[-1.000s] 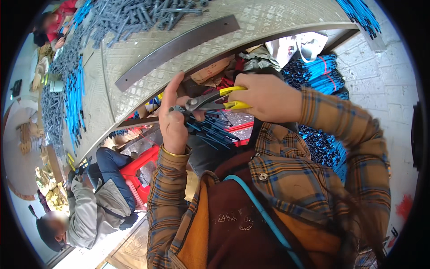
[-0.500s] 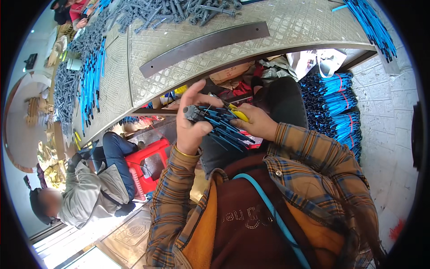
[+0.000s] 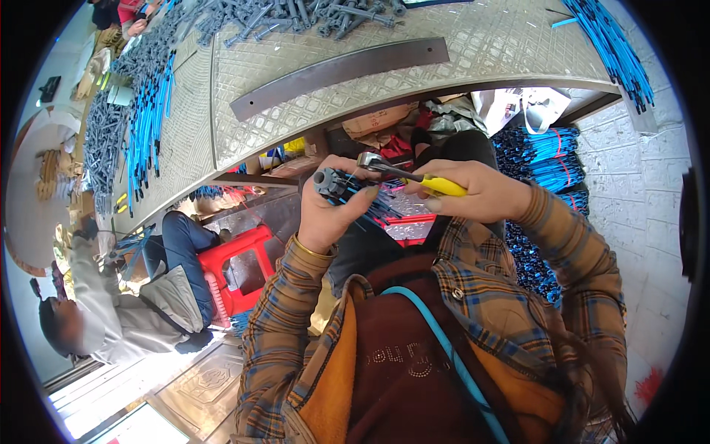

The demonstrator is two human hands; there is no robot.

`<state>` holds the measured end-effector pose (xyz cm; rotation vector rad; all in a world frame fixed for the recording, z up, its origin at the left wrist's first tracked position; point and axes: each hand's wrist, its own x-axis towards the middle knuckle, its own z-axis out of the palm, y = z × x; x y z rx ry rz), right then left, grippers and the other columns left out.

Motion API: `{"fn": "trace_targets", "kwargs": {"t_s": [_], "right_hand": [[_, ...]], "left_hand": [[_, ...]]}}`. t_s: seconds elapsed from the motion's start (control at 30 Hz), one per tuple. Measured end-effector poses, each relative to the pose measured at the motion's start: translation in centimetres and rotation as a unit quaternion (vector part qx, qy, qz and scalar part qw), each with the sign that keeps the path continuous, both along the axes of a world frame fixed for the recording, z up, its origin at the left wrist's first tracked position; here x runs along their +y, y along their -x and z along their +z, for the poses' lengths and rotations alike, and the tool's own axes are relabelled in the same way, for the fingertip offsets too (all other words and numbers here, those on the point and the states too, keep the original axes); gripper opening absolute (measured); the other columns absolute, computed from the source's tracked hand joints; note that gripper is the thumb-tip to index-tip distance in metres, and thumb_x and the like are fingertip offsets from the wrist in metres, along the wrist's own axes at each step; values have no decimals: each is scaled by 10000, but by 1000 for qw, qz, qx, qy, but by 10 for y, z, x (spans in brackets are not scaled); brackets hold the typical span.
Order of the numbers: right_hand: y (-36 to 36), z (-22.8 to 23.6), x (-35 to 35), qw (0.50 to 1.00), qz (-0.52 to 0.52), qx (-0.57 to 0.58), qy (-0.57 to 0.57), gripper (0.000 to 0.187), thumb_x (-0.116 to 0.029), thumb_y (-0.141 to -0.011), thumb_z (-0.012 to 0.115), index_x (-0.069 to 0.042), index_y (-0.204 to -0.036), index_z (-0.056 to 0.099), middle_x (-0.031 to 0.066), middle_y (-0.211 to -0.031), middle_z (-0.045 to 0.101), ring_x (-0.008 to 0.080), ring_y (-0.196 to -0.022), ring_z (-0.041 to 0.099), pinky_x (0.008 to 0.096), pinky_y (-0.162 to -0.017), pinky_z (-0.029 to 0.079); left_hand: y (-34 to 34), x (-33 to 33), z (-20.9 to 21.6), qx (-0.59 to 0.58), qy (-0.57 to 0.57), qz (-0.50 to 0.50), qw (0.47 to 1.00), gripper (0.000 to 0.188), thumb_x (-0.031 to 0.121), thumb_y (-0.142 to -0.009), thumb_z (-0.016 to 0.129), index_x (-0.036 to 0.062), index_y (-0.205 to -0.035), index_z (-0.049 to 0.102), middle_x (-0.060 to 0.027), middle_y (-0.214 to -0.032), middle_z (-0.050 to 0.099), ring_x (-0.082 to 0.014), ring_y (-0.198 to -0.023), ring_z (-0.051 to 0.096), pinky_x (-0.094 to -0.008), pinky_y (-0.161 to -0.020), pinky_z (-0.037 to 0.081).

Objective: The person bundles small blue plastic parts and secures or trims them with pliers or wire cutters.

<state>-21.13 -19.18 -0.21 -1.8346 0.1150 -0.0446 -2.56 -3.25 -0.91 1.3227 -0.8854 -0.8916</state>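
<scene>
Above the lap, just off the near edge of the patterned table (image 3: 518,46), a bundle of thin blue rods (image 3: 379,209) sits in the left hand (image 3: 324,211), topped by a grey fitting (image 3: 325,180). Left hand closed round the bundle, thumb across its near side; right hand (image 3: 482,191) wrapped round the yellow grips of a pair of pliers (image 3: 447,186). The two hands are close, joined by no visible contact; the metal head of the pliers lies by the left index finger, and whether it touches the bundle I cannot tell. Handling, judged by eye: bundle probably light; rods stiff but springy, likely smooth enough for single ones to slide out under a slack grip, thin enough to bend if forced. Best hold: round the gathered neck, just behind the grey fitting, leaving the tails free. Pliers look rigid and the heavier item for their bulk; take them by the grips, clear of the metal head. Appearance: fitting matt grey, blunt, its end face round with a darker centre; rods blue with dark stretches, tails fanning toward the lap, count unreadable.
</scene>
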Motion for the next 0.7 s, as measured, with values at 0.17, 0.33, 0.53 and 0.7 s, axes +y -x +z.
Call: {"fn": "trace_targets", "kwargs": {"t_s": [0.17, 0.33, 0.53, 0.7], "right_hand": [[8, 34, -11, 996, 58, 67, 17, 363, -270, -853, 554, -22, -1119, 556, 116, -1044, 553, 228, -983, 544, 311, -856, 425], [7, 35, -14, 990, 97, 99, 26, 357, -278, -851, 564, -38, -1114, 564, 106, -1035, 558, 226, -970, 552, 313, -844, 431], [7, 39, -16, 988, 108, 102, 31, 344, -279, -847, 573, -34, -1090, 572, 102, -1001, 559, 219, -937, 557, 308, -825, 434], [9, 35, -15, 990, 112, 78, 13, 297, -259, -850, 571, -17, -1022, 576, 100, -971, 555, 216, -899, 557, 304, -794, 439]], "left_hand": [[3, -8, -1, 0, 11, -37, 999, 229, 8, -696, 682, 34, -876, 543, -4, -799, 565, -63, -757, 518, -217, -693, 430], [1, -9, 1, -75, -15, -60, 995, 194, 2, -689, 674, 36, -841, 558, 11, -773, 558, -50, -719, 512, -209, -655, 427], [1, -10, 1, -106, -22, -80, 991, 185, -1, -685, 670, 38, -832, 565, 12, -761, 559, -45, -705, 512, -207, -637, 427], [-2, -9, 0, -80, -17, -103, 991, 205, -11, -676, 672, 36, -843, 564, 9, -763, 560, -56, -706, 521, -210, -642, 427]]}}
